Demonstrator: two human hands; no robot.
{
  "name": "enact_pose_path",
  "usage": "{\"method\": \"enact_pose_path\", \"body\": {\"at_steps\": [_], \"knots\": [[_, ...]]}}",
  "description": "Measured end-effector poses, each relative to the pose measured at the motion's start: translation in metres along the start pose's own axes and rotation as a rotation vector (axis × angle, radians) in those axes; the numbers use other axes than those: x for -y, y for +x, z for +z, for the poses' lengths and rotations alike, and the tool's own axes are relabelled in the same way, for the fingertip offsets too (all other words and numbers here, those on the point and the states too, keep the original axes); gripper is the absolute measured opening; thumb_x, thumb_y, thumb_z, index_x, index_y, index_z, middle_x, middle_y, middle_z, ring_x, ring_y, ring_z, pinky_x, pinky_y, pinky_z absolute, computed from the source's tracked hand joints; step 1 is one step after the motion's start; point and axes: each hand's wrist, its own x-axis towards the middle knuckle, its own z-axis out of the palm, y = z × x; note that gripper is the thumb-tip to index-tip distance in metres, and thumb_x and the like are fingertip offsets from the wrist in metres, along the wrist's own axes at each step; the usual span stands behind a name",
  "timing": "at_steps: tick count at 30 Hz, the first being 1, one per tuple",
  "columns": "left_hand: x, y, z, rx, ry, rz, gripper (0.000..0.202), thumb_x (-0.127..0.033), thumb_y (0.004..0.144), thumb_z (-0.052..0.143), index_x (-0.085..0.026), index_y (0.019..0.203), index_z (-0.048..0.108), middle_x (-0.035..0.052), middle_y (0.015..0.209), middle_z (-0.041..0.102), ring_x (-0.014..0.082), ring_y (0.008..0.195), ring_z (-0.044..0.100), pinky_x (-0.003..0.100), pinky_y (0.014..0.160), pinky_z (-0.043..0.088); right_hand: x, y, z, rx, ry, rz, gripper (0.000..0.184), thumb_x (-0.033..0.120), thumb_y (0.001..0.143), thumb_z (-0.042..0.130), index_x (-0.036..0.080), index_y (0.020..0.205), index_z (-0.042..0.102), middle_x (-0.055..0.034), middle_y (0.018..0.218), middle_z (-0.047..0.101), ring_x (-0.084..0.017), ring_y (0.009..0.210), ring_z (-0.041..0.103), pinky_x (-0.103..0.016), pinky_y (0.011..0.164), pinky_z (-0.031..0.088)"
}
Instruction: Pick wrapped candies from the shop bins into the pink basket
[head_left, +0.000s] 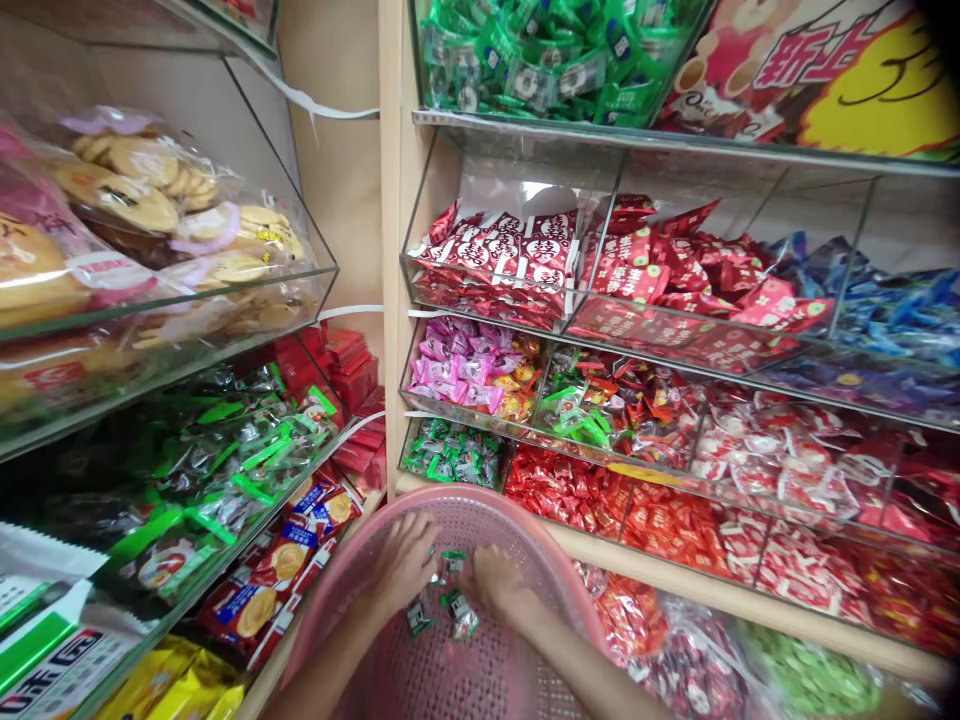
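On my remote feed I note the pink basket, its near edge out of frame. Inside, toward the far rim, a few green-trimmed wrapped sweets lie loose between the hands. My left hand has bent fingers; I cannot tell whether it grips a sweet. My right hand is curled narrow, contents hidden. Beyond the rim, shelf bins hold red-wrapped candies.

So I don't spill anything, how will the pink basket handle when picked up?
The pink basket is probably light for its size, being perforated and plastic-looking. It likely keeps its shape, given the rounded rim. The few loose wrapped candies inside may slide if it tilts.
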Motion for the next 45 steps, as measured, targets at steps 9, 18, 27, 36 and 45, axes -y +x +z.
{"method": "enact_pose_path", "body": {"at_steps": [9, 18, 27, 36, 45], "knots": [[0.008, 0.027, -0.012, -0.364, 0.172, -0.279, 0.036, -0.035, 0.091, 0.029, -0.017, 0.101, 0.059, 0.0129, 0.102, 0.060, 0.0263, 0.098, 0.051, 0.038, 0.089, 0.036, 0.024, 0.074, -0.094, -0.352, -0.024, -0.301, 0.028, 0.013, 0.087, 0.039, 0.019, 0.110, 0.054, -0.0101, 0.110, 0.057, -0.018, 0.095, 0.057, -0.026, 0.075, 0.040], [0.026, 0.030, -0.006, -0.189, 0.272, -0.366, 0.043, -0.041, 0.092, 0.024, -0.015, 0.099, 0.058, 0.0143, 0.096, 0.065, 0.0239, 0.087, 0.060, 0.034, 0.077, 0.042, 0.042, 0.115, -0.084, -0.358, 0.013, -0.312, 0.027, 0.020, 0.091, 0.037, 0.018, 0.100, 0.063, -0.0106, 0.111, 0.059, -0.018, 0.101, 0.056, -0.025, 0.077, 0.040], [0.024, 0.024, -0.009, -0.184, 0.266, -0.380, 0.046, -0.041, 0.092, 0.024, -0.014, 0.103, 0.059, 0.0162, 0.089, 0.065, 0.0267, 0.083, 0.062, 0.033, 0.070, 0.042, 0.025, 0.084, -0.068, -0.173, 1.288, -0.302, 0.039, 0.052, 0.070, 0.062, 0.014, 0.077, 0.065, -0.0021, 0.064, 0.064, -0.014, 0.061, 0.059, -0.024, 0.057, 0.045], [0.026, 0.017, -0.002, -0.271, 0.213, -0.416, 0.053, -0.043, 0.092, 0.025, -0.012, 0.130, 0.044, 0.0165, 0.102, 0.065, 0.0254, 0.094, 0.059, 0.034, 0.081, 0.042, -0.001, 0.014, -0.043, 0.023, 1.552, -0.304, 0.040, 0.051, 0.065, 0.070, 0.015, 0.083, 0.067, -0.0016, 0.070, 0.065, -0.010, 0.062, 0.058, -0.021, 0.061, 0.044], [-0.017, 0.015, -0.031, -0.314, -1.048, -0.531, 0.062, -0.058, 0.088, 0.017, -0.013, 0.104, 0.056, 0.0138, 0.095, 0.067, 0.0225, 0.085, 0.064, 0.037, 0.077, 0.050, -0.005, 0.003, -0.032, -0.440, 1.055, -0.503, 0.029, 0.041, 0.085, 0.051, 0.020, 0.091, 0.070, -0.0076, 0.092, 0.066, -0.019, 0.088, 0.059, -0.032, 0.081, 0.047]]}}
